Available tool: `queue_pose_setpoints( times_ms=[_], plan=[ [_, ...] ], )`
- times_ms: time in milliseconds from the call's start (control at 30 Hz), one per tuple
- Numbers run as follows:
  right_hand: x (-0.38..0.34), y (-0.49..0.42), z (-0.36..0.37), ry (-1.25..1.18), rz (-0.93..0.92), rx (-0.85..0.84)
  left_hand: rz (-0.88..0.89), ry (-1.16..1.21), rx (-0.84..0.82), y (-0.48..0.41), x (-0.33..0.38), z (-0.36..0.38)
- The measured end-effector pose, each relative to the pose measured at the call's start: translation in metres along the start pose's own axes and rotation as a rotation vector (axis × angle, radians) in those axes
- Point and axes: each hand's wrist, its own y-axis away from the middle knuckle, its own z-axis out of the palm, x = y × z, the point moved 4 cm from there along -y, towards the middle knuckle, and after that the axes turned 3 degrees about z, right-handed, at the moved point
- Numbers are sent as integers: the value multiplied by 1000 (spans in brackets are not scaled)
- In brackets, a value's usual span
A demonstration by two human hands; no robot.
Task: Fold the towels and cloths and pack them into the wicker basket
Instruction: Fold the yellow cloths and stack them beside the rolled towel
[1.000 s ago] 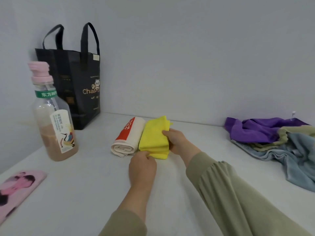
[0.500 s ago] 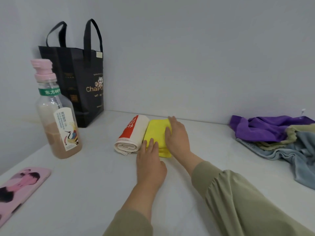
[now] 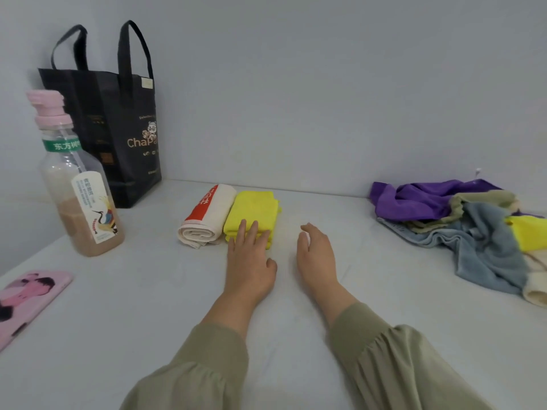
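Two bare hands lie on a white bench [image 3: 148, 306], seen from the person's own head height. At the far left edge a pink phone [image 3: 26, 300] lies flat on the bench. Behind it stands a clear bottle [image 3: 80, 196] with a pink cap, partly full of a light brown drink. Just behind the bottle, a black bag [image 3: 118, 137] with two handles stands upright against the grey wall [image 3: 325, 84].

Near the middle, a rolled cream towel [image 3: 207, 217] with a red band lies beside a folded yellow cloth [image 3: 254, 208], the two touching. The left hand [image 3: 250, 261] rests palm down with its grip open, its straight fingers lying on the near edge of the yellow cloth. The right hand [image 3: 316, 258] sits just right of that cloth and apart from it. Its grip is open too, the fingers loosely bent and holding nothing. Both arms wear olive sleeves [image 3: 399, 371].

At the far right is a loose heap of unfolded cloths [image 3: 461, 229]. A purple cloth [image 3: 414, 199] lies at the back and a grey-blue towel [image 3: 488, 255] in front. A second yellow cloth [image 3: 529, 236] and a cream cloth [image 3: 535, 291] lie at the picture's edge.
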Motion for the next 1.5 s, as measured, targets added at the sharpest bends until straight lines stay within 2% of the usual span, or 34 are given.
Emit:
queue_pose_setpoints(
  times_ms=[200,400,600,767,933,1067,1133,1200,1267,1333,1433,1500],
  plan=[
    [36,36,-69,-16,38,-3,105,30,-99,27,62,17],
    [82,61,-147,76,114,50,109,56,-280,50,134,43],
    [123,80,-220,151,179,183,186,-28,-407,69,217,67],
    [146,75,-257,334,165,297,225,-70,-446,72,234,75],
    [178,58,-282,616,344,377,235,-54,-424,71,233,75],
    [201,53,-305,563,574,433,225,-27,-403,71,232,76],
    [200,46,-308,566,501,484,219,-18,-394,70,232,76],
    [191,34,-307,607,339,524,208,-12,-381,69,234,76],
    [186,19,-304,681,227,463,197,-18,-372,67,235,76],
    [189,3,-305,682,215,397,185,-26,-370,66,234,78],
    [197,-20,-317,513,327,341,177,-37,-364,64,234,80],
    [201,-33,-322,505,429,242,177,-41,-358,63,234,81]
  ],
)
